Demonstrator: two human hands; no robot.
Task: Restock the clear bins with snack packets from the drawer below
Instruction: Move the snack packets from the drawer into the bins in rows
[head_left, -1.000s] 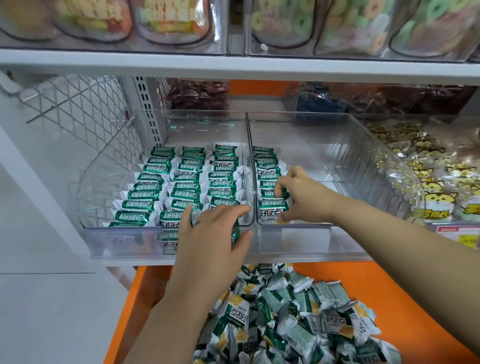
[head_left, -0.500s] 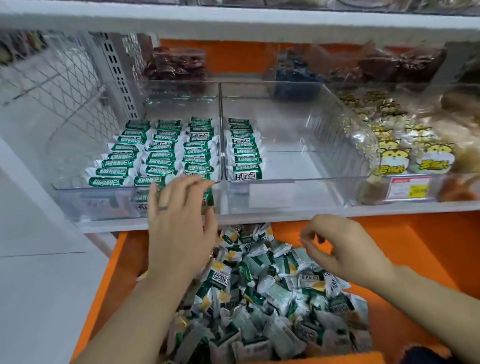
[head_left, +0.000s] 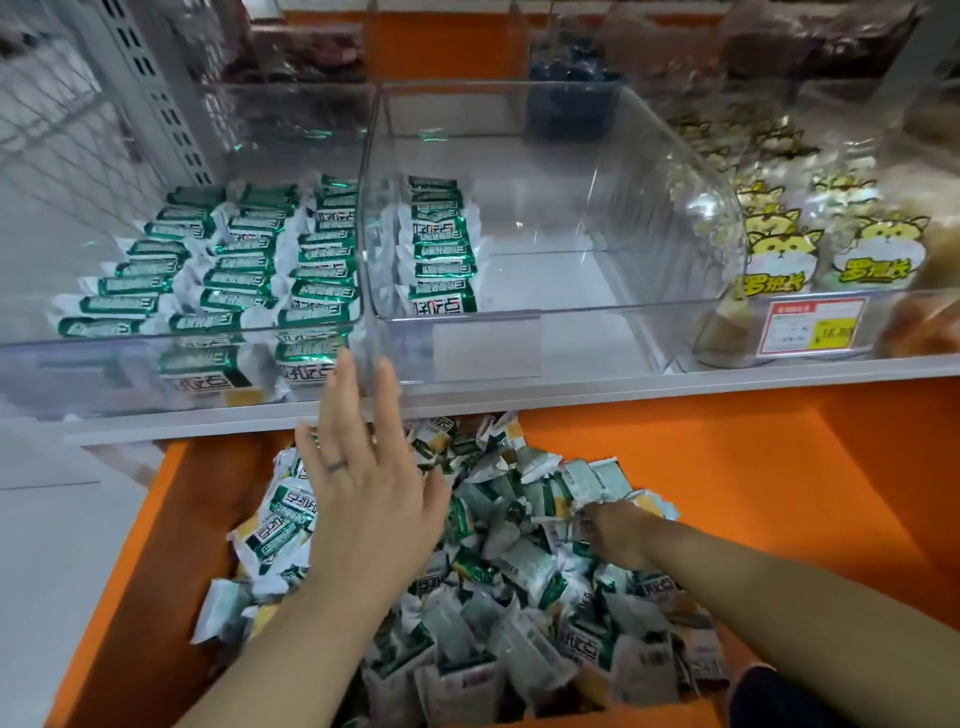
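Under the shelf (head_left: 675, 385), the orange drawer (head_left: 727, 493) holds a heap of snack packets (head_left: 519, 577); the left clear bin (head_left: 78, 374) is nearly full, the right clear bin (head_left: 597, 343) has one row. The left hand (head_left: 369, 499) hovers flat, empty; the right hand (head_left: 615, 535) digs into the heap, grip hidden.

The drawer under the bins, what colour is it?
The drawer is orange; the head view shows it best.

Pale grey floor (head_left: 47, 545) runs down the left under soft, even light. A white shelf (head_left: 779, 371) crosses the view, with a slotted metal upright (head_left: 156, 78) and a wire mesh panel (head_left: 62, 135) at its left end and an orange back panel (head_left: 441, 41) behind.
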